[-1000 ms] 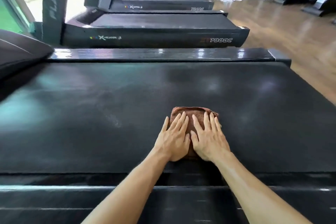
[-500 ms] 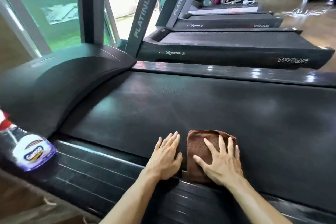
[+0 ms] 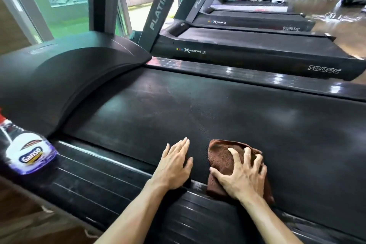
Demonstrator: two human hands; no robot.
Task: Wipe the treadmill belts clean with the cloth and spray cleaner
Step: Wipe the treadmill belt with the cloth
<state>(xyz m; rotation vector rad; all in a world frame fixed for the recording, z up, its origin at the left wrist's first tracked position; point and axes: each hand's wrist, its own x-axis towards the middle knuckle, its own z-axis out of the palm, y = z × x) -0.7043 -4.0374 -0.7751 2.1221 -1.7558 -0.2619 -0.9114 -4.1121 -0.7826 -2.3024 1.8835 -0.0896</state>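
The black treadmill belt (image 3: 217, 117) stretches across the middle of the view. A folded brown cloth (image 3: 219, 156) lies on its near edge, partly over the side rail. My right hand (image 3: 241, 176) is on top of the cloth, its bent fingers digging into the fabric and gripping it. Just left of the cloth, my left hand (image 3: 174, 162) rests flat on the belt with straight fingers, apart from the cloth. A spray cleaner bottle (image 3: 25, 152) with purple liquid and a red top stands on the near side rail at the far left.
The ribbed near side rail (image 3: 99, 174) runs under my forearms. The curved motor cover (image 3: 69, 77) rises at the left end of the belt. Grey uprights (image 3: 162, 2) and several more treadmills (image 3: 257, 51) stand beyond. Wooden floor lies at the far right.
The view swung left, bringing the bottle and motor cover in. My left hand came off the cloth onto the bare belt. My right hand's fingers bent and bunched the cloth.
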